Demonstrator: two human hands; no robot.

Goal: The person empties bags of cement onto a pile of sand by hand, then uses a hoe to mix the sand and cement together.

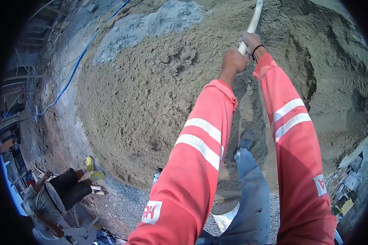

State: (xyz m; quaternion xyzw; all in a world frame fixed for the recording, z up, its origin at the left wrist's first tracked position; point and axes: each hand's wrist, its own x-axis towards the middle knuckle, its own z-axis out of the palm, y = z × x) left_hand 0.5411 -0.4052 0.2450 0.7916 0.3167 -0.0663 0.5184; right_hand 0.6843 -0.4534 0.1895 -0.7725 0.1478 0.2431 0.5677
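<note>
My left hand (234, 61) is closed round the near end of a pale wooden tool handle (255, 17). Just beyond it, my right hand (251, 41), with a dark band at the wrist, grips the same handle. The handle runs up and out at the top edge, so the tool's head is out of sight. Under and around both hands spreads a broad heap of damp, grey-brown sand (143, 90). A patch of lighter grey powder (151, 28), perhaps cement, lies on it at the upper left.
A blue hose (75, 67) crosses the ground on the left. A person in yellow shoes (90, 163) is at the lower left, near scrap wood. Close to my jeans-clad leg (253, 179) stands a whitish bucket-like container (227, 220). Rubbish (351, 179) lies at the right edge.
</note>
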